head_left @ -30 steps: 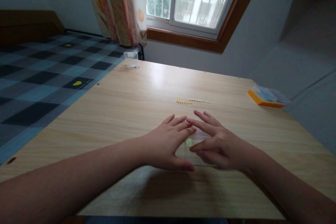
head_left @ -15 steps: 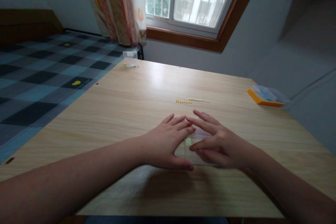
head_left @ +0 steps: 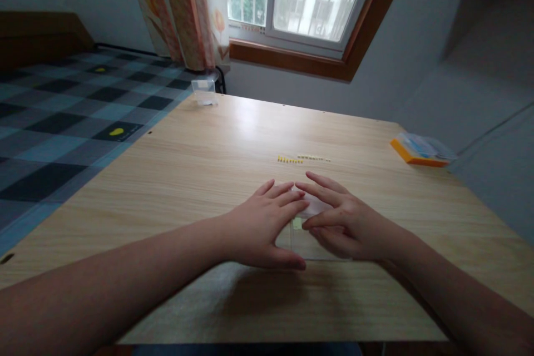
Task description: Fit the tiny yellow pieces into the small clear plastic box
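Observation:
A flat clear plastic case (head_left: 321, 253) lies on the table between my hands, with a small pale green patch (head_left: 297, 223) on it. My left hand (head_left: 267, 225) is open over its left side, palm down, fingers spread and thumb stretched along the near edge. My right hand (head_left: 344, 219) is over the right side. Its thumb and index finger come together beside the green patch, while the other fingers reach out toward my left fingertips. Whatever is in that pinch is hidden or too small to make out.
Beyond my hands, tiny yellow pieces (head_left: 290, 159) and a row of paler pieces (head_left: 314, 158) lie on the wooden table (head_left: 200, 161). A clear open box (head_left: 204, 93) stands at the far left corner, an orange-edged box (head_left: 421, 151) at the right edge.
The right thumb and index finger have shifted slightly up, closer to the green patch. My left hand keeps its place on the case. The whole view has moved a little.

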{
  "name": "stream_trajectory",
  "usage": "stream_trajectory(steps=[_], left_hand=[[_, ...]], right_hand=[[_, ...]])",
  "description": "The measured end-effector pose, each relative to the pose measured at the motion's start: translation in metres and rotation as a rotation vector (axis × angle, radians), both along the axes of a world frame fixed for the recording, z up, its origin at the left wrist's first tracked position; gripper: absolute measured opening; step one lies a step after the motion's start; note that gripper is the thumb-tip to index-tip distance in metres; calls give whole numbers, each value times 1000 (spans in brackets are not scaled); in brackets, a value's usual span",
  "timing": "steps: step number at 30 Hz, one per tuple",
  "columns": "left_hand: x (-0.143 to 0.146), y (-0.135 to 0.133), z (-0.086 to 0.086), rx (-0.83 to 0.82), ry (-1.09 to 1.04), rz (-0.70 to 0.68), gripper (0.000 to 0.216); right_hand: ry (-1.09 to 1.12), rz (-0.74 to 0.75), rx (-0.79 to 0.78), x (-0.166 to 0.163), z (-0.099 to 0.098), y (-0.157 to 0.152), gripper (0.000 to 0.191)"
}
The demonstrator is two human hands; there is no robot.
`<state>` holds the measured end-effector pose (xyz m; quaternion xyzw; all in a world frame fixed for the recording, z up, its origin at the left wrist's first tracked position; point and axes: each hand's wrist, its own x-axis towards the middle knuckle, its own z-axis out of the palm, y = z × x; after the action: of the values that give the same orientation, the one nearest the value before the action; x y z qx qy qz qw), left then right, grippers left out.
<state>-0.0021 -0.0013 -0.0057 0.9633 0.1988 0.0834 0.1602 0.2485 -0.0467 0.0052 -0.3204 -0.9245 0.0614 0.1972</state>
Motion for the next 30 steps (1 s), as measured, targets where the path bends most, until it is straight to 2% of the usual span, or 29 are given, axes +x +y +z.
stream_trajectory(steps=[18, 23, 30], left_hand=[[0, 1, 0, 3, 1, 4, 97], [1, 0, 2, -18, 8, 18, 92], [0, 1, -1, 2, -5, 11, 92]], right_hand=[[81, -9, -2, 0, 5, -5, 23], [3, 29, -39, -7, 9, -12, 28], [-84, 21, -39, -8, 2, -11, 39]])
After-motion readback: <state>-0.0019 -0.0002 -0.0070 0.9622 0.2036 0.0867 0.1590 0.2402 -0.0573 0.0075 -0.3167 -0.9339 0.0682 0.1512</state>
